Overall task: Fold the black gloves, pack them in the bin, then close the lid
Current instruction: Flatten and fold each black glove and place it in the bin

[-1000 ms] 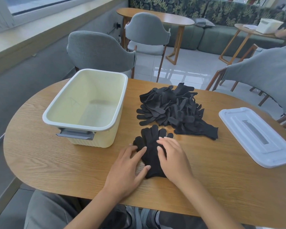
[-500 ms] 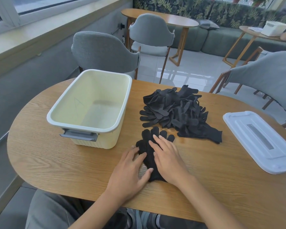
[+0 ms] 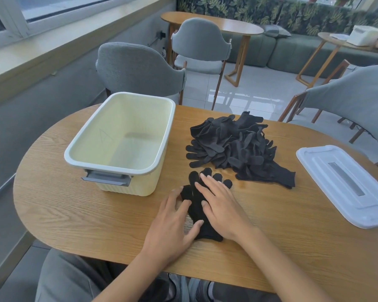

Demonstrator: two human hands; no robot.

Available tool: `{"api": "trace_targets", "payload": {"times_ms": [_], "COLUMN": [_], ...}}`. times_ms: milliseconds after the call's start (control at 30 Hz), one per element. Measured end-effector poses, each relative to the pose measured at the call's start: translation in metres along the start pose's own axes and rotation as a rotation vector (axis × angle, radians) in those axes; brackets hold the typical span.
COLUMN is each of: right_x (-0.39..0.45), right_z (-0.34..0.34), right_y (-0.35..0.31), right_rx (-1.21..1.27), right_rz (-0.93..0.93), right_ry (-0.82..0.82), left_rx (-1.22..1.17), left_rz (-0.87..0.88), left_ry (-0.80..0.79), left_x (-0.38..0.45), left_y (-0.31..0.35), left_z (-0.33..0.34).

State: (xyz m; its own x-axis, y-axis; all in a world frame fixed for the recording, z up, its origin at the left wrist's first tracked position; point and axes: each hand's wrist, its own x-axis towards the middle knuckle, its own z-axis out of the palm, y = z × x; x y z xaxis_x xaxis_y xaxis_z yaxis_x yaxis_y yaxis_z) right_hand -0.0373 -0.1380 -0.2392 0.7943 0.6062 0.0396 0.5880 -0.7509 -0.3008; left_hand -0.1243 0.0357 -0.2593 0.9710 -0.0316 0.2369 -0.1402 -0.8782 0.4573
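A black glove [image 3: 196,212] lies flat on the wooden table [image 3: 74,210] near the front edge, fingers pointing away from me. My left hand [image 3: 172,223] presses its left side with straight fingers, thumb on the cuff end. My right hand [image 3: 220,205] lies flat over its right half, fingertips reaching the glove's fingers. A pile of black gloves [image 3: 234,144] sits just behind. The cream bin [image 3: 122,140] stands open and empty at the left. Its white lid [image 3: 345,182] lies flat at the right.
Grey chairs stand behind the table at the left [image 3: 138,70] and at the right [image 3: 358,99]. A grey latch [image 3: 107,177] sticks out of the bin's near side. Other tables and a green sofa are further back.
My right hand has slid forward along the glove toward its fingertips. My left hand stays on the glove's left side. The view has shifted slightly.
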Motion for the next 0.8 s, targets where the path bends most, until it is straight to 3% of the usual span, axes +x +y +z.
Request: {"api": "trace_targets", "payload": {"times_ms": [133, 333, 533, 700, 800], "right_x": [0.001, 0.011, 0.019, 0.022, 0.013], "right_z": [0.005, 0.002, 0.010, 0.000, -0.009], "right_y": [0.003, 0.008, 0.014, 0.029, 0.038], "right_rx": [-0.092, -0.121, -0.198, -0.148, -0.051], "right_rz": [-0.043, -0.030, -0.044, 0.077, 0.140], "right_ry": [-0.098, -0.102, -0.141, -0.116, -0.013], "left_rx": [0.033, 0.113, 0.048, 0.008, -0.043], "left_rz": [0.011, 0.075, 0.145, 0.159, 0.186], "left_ry": [0.004, 0.046, -0.004, -0.055, -0.033], "left_x": [0.001, 0.001, 0.003, 0.003, 0.002], "left_y": [-0.001, 0.000, 0.000, 0.000, -0.001], "left_z": [0.002, 0.000, -0.002, -0.001, -0.003]}}
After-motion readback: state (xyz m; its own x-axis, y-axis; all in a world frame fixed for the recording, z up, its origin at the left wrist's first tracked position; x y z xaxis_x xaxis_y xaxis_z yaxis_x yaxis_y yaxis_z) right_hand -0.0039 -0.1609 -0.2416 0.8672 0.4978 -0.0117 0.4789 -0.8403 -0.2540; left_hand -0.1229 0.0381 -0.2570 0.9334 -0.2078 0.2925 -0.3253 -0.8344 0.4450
